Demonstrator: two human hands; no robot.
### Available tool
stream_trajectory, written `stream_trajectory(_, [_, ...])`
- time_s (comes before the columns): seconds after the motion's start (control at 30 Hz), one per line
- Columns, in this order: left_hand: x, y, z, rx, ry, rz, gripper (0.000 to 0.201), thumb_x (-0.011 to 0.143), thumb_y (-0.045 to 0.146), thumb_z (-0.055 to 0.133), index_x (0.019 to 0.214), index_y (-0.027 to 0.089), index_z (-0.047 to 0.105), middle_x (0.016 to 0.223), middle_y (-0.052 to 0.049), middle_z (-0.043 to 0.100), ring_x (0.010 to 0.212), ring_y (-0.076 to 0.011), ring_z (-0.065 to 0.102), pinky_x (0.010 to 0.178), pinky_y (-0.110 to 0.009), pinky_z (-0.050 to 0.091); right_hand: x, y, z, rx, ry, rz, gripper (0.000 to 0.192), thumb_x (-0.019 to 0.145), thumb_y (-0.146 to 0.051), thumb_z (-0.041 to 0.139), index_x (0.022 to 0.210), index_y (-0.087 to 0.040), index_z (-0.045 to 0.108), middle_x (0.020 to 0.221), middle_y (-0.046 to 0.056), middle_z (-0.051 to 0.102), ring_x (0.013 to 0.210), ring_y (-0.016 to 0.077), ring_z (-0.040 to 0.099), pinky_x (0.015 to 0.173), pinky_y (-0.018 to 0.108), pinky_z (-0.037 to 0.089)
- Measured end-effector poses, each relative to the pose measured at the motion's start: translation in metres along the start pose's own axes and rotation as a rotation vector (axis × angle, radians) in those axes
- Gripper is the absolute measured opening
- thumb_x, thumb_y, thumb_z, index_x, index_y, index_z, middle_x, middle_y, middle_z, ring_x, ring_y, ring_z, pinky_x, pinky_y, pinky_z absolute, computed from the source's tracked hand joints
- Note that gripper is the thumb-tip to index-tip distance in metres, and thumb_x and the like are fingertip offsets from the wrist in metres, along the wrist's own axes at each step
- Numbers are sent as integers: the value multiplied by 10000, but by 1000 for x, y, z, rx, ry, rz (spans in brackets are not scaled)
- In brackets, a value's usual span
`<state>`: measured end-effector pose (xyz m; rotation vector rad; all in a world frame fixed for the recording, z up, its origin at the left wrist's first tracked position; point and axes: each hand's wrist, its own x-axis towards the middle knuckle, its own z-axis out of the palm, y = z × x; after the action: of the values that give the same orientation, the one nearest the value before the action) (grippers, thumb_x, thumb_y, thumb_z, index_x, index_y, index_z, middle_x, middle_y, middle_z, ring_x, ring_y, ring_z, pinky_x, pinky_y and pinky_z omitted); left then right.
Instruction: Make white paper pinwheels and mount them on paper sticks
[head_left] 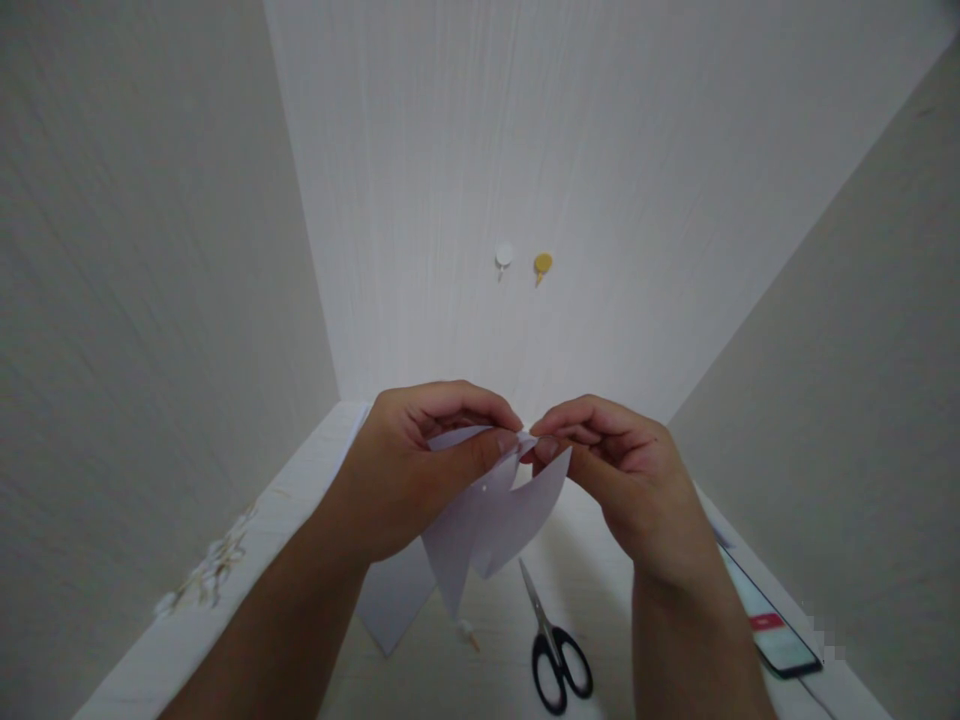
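White paper piece (487,520) pinched by left hand (409,470) and right hand (622,470), corners gathered | scissors (555,650) idle on table (420,670) | wall pins (504,255) unused

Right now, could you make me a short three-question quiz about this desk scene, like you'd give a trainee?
1. True or false: both the left hand and the right hand pinch the white cut paper.
2. What lies on the desk below the paper: A black-handled scissors, B a stapler, C a ruler?
3. What colours are the two pushpins stuck in the back wall?

Key
1. True.
2. A, the scissors, with blades closed.
3. A white pushpin and a yellow pushpin.
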<state>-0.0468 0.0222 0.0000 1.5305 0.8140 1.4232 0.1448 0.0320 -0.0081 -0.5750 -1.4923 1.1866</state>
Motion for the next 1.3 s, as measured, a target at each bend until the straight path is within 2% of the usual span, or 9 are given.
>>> stream_trajectory(0.23, [-2, -2, 1, 131, 39, 27, 55, 799, 197, 793, 827, 239, 812, 753, 11, 796, 621, -127, 692, 533, -201, 506, 0, 3, 2, 34, 26, 20, 91, 856, -133, 778, 878, -214, 812, 740, -9, 789, 630, 86, 710, 599, 156, 573])
stream_trajectory(0.3, [-2, -3, 1, 222, 52, 105, 62, 819, 203, 788, 854, 248, 812, 807, 10, 799, 697, -139, 710, 606, -226, 534, 1, 4, 3, 27, 46, 15, 96, 851, -125, 774, 875, -211, 808, 754, -5, 794, 648, 87, 714, 611, 156, 573])
stream_trajectory(0.43, [0, -6, -1, 405, 102, 372, 136, 840, 145, 772, 937, 238, 792, 977, -8, 791, 940, -166, 720, 864, -290, 551, 1, 4, 3, -24, 85, 11, 84, 849, -132, 765, 867, -209, 794, 722, -2, 779, 649, 101, 710, 615, 177, 572])
stream_trajectory(0.53, [1, -6, -3, 538, 120, 526, 89, 853, 129, 754, 887, 210, 768, 997, -34, 772, 995, -185, 698, 926, -335, 529, 0, 4, 2, -80, 93, 14, 64, 855, -151, 765, 867, -210, 786, 690, -7, 757, 644, 112, 702, 610, 197, 565])
stream_trajectory(0.6, [1, -6, -3, 621, 120, 563, 89, 858, 119, 736, 854, 204, 760, 1006, -46, 763, 1005, -198, 687, 923, -358, 521, 0, 5, 0, -124, 97, 10, 88, 858, -134, 752, 882, -213, 782, 706, -5, 757, 660, 120, 704, 617, 209, 560])
stream_trajectory(0.73, [1, -4, -2, 754, 125, 568, 106, 849, 118, 722, 828, 218, 752, 1007, -49, 763, 1013, -235, 670, 927, -421, 494, 0, 8, -1, -195, 101, 23, 95, 866, -123, 736, 903, -207, 762, 745, 2, 754, 664, 128, 693, 618, 231, 545])
stream_trajectory(0.87, [2, -3, 0, 789, 112, 520, 96, 844, 152, 728, 816, 242, 743, 1027, -50, 772, 1043, -266, 660, 949, -460, 474, 0, 9, 1, -166, 95, 33, 68, 868, -155, 751, 900, -201, 711, 742, -9, 725, 655, 126, 679, 608, 232, 535])
stream_trajectory(1.03, [5, -4, 0, 736, 81, 494, 38, 863, 240, 764, 828, 251, 754, 1015, -51, 773, 1021, -253, 668, 956, -446, 477, 0, 8, 4, -130, 93, 45, 107, 856, -152, 766, 910, -205, 690, 744, -14, 721, 660, 123, 680, 609, 224, 543])
stream_trajectory(1.3, [6, -7, -4, 569, -4, 398, 28, 859, 227, 784, 865, 244, 805, 1004, -52, 754, 996, -220, 675, 919, -379, 502, 0, 7, 3, -135, 49, 22, 95, 876, -163, 759, 939, -222, 719, 818, 5, 741, 735, 134, 689, 643, 228, 571])
